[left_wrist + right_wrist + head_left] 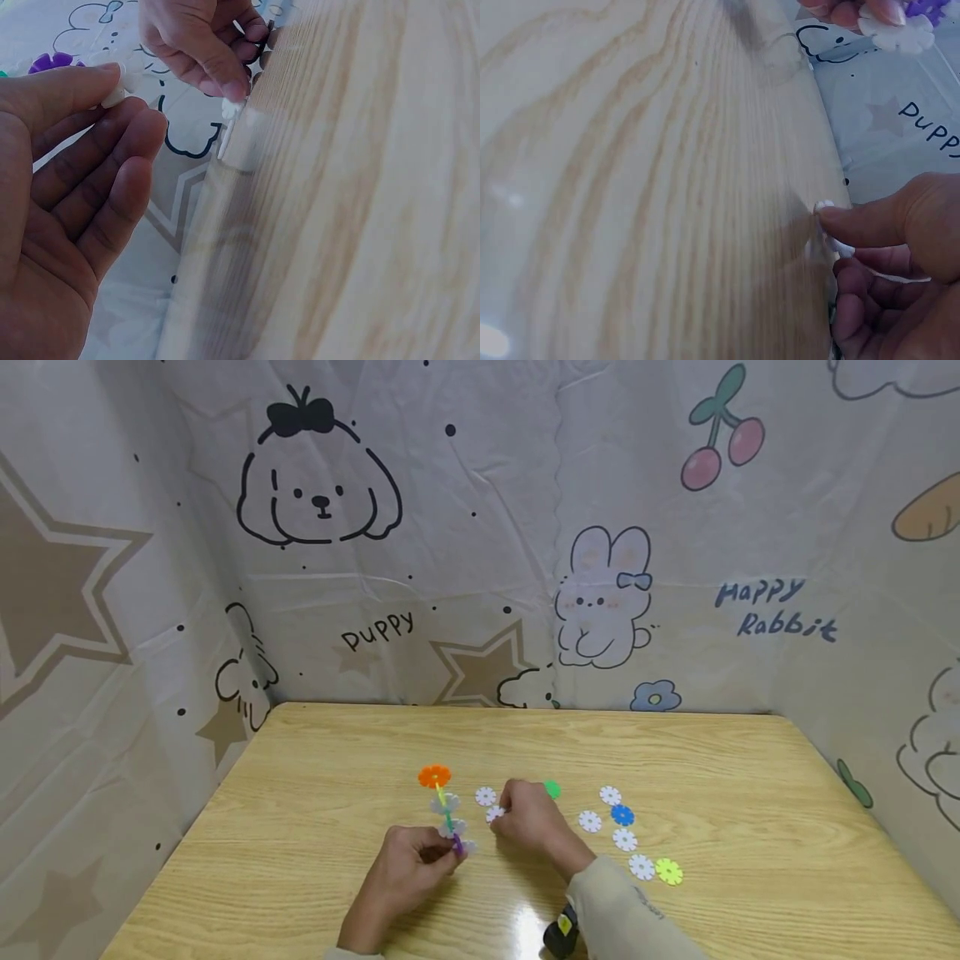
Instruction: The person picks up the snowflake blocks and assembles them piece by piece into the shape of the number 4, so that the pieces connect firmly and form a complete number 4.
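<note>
My left hand pinches the lower end of an upright chain of slotted snowflake discs, thumb and fingertip on a white disc. Next to that grip sits a purple disc; further up come white, green and yellow ones, with an orange disc lying flat at the top. To the right of the chain, my right hand is down at the table. Its thumb and fingers pinch a loose white snowflake disc, which stands tilted at the tabletop.
Another white disc lies just beyond the right hand, and a green disc is partly hidden behind it. Several white discs, a blue disc and a yellow-green disc lie to the right. A black object is by the right sleeve.
</note>
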### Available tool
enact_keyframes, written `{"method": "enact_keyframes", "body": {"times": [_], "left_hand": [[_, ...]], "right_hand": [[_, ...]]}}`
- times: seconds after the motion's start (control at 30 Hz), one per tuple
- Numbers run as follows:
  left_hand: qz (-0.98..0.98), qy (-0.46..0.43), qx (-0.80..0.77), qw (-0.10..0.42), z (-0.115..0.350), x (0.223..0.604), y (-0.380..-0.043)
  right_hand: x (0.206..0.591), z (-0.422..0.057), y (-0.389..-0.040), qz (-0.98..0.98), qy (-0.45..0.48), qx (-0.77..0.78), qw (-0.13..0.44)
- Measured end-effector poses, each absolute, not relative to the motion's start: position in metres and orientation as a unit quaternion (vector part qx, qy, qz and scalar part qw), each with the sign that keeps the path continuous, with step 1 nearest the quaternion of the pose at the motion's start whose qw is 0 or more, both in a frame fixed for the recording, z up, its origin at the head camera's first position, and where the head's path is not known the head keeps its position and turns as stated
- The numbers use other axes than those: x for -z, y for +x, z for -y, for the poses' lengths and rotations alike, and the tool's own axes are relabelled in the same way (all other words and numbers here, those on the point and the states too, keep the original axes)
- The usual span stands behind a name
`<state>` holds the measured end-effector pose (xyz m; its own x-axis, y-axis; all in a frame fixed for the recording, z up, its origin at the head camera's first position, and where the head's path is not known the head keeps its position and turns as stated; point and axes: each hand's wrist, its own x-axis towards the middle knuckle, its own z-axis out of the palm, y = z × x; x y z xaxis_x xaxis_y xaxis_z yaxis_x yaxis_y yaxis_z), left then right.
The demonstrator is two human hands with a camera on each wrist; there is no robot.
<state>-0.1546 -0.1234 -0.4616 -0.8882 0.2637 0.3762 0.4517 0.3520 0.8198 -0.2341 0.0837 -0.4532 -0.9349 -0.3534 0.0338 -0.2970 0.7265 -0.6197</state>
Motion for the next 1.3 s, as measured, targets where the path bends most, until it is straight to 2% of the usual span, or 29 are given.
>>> {"method": "enact_keyframes", "body": {"times": [0.37, 1.3], "left_hand": [[0.822, -0.212, 0.522, 0.084, 0.12, 0.462, -0.154], [0.816, -0.246, 0.498, 0.162, 0.105, 0.467, -0.159]], "right_hand": [[0.453, -0.097, -0.233, -0.912, -0.208, 0.348, 0.06], [0.407, -0.115, -0.197, -0.877, -0.185, 0.439, 0.068]]}}
